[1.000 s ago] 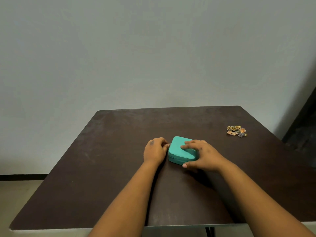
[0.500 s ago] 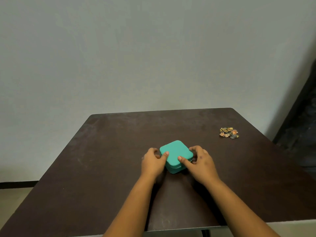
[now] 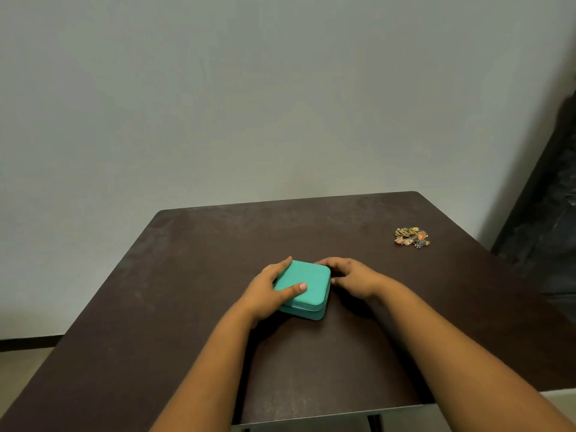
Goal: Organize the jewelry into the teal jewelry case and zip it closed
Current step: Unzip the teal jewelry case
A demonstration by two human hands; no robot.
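Observation:
The teal jewelry case (image 3: 308,283) lies shut on the dark brown table (image 3: 187,275), near the middle. My left hand (image 3: 268,289) grips its left side, thumb lying across the lid and fingers along the far left edge. My right hand (image 3: 352,275) sits against the case's right side, with fingers curled at the far right corner and the thumb tip at the right wall. Whether it pinches a zipper pull is hidden. A small heap of gold and orange jewelry (image 3: 412,237) lies far off to the right, apart from both hands.
A plain grey wall stands behind the table. A dark object (image 3: 548,238) leans beyond the table's right edge. The table's front edge runs just below my forearms, and the floor shows at lower left.
The case has been turned on the table between both hands. My left thumb now lies over the lid, and my right hand has moved to the right far corner.

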